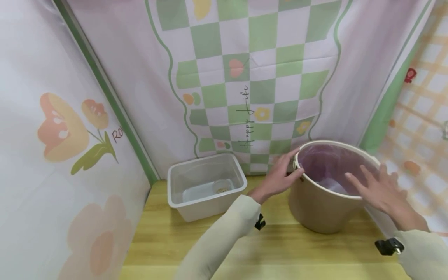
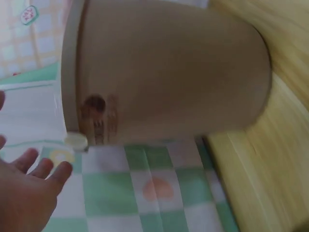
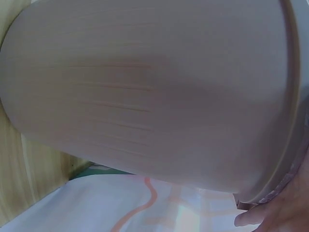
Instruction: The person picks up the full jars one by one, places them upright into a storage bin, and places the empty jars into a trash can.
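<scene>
A brown bin (image 1: 320,212) with a cream rim ring (image 1: 330,190) stands upright on the right side of the table. Inside it shows a thin, purplish see-through bag (image 1: 315,161) that lines the wall. My left hand (image 1: 278,175) is at the left of the rim, thumb and fingers spread. In the left wrist view its fingertips (image 2: 62,171) lie close to a round cream tab (image 2: 76,140) on the rim. Over the right of the rim my right hand (image 1: 383,192) spreads its fingers. The right wrist view has that hand (image 3: 287,208) overlapping the rim's edge.
Left of the bin sits a pale grey rectangular tub (image 1: 201,212) with a small brownish patch (image 1: 222,190) inside. Both stand on a wood-grain table (image 1: 157,241). Patterned cloth (image 1: 245,77) hangs behind and along both sides, close to the bin's right.
</scene>
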Demonstrator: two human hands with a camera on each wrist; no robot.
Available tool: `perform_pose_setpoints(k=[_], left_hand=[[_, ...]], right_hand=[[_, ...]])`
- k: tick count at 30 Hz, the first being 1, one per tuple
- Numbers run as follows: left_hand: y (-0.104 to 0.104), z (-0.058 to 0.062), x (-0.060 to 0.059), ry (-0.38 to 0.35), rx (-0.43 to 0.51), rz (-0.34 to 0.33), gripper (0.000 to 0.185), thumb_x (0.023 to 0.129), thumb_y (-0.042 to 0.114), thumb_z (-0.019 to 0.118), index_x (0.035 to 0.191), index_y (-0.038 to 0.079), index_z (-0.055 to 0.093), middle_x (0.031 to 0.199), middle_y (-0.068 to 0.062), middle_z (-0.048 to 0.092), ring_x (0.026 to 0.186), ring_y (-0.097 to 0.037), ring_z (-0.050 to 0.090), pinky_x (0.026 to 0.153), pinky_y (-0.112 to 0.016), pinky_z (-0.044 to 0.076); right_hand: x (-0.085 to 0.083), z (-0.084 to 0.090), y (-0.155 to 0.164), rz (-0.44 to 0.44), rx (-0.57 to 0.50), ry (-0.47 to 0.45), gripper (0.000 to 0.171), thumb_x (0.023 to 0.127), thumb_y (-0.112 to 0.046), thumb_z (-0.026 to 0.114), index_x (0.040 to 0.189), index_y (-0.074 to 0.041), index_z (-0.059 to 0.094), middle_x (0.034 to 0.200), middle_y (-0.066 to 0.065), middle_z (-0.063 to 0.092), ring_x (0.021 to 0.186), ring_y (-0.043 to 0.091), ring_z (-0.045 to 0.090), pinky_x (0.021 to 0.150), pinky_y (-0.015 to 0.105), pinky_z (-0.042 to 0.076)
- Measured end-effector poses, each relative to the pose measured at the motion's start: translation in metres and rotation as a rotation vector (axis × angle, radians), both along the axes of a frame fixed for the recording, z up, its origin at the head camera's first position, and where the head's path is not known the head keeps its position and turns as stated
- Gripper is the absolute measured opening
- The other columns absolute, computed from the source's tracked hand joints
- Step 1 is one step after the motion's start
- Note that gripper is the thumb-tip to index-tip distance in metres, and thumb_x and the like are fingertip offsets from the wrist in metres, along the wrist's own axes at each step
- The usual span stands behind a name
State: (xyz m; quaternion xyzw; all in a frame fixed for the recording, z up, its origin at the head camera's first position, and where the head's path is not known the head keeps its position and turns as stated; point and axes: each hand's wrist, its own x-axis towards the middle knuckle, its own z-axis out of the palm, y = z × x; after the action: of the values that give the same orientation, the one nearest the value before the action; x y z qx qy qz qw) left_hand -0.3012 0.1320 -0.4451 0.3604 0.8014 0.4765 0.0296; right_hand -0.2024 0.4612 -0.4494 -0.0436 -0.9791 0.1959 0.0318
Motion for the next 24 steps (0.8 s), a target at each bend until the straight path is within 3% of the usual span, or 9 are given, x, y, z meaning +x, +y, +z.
perform_pose_setpoints(k=[5, 10, 16, 24], left_hand=[[-0.035, -0.008, -0.004, 0.102, -0.209, -0.066, 0.073, 0.113, 0.039, 0.059, 0.175, 0.029, 0.022, 0.18, -0.001, 0.03, 0.166, -0.021, 0.029, 0.135, -0.047, 0.028], [-0.073, -0.019, 0.0, 0.135, -0.383, -0.076, 0.074, 0.113, 0.041, 0.058, 0.175, 0.034, 0.018, 0.181, -0.004, 0.027, 0.166, -0.026, 0.027, 0.135, -0.051, 0.03], [-0.118, -0.031, 0.006, 0.215, -0.468, -0.018, 0.079, 0.112, 0.04, 0.062, 0.176, 0.029, 0.018, 0.18, -0.005, 0.027, 0.166, -0.028, 0.028, 0.134, -0.051, 0.033], [-0.169, -0.051, 0.013, 0.221, -0.553, 0.081, 0.079, 0.109, 0.042, 0.065, 0.175, 0.025, 0.024, 0.177, -0.014, 0.031, 0.165, -0.034, 0.028, 0.135, -0.056, 0.029]], right_hand=[[0.001, 0.0, 0.0, -0.003, 0.007, 0.009, 0.088, 0.114, -0.062, 0.032, 0.173, -0.002, 0.006, 0.165, 0.038, -0.035, 0.14, 0.087, -0.018, 0.088, 0.106, 0.006], [0.0, -0.003, 0.001, -0.003, 0.021, 0.022, 0.086, 0.114, -0.062, 0.031, 0.173, -0.005, 0.006, 0.167, 0.03, -0.038, 0.139, 0.086, -0.018, 0.094, 0.103, 0.001], [-0.002, -0.006, 0.003, -0.007, 0.026, 0.04, 0.084, 0.114, -0.061, 0.031, 0.174, -0.007, 0.006, 0.168, 0.029, -0.037, 0.142, 0.084, -0.02, 0.097, 0.101, 0.001], [-0.001, -0.005, 0.003, -0.013, 0.036, 0.045, 0.084, 0.115, -0.061, 0.03, 0.174, -0.008, 0.005, 0.169, 0.031, -0.035, 0.142, 0.083, -0.02, 0.097, 0.102, -0.001]])
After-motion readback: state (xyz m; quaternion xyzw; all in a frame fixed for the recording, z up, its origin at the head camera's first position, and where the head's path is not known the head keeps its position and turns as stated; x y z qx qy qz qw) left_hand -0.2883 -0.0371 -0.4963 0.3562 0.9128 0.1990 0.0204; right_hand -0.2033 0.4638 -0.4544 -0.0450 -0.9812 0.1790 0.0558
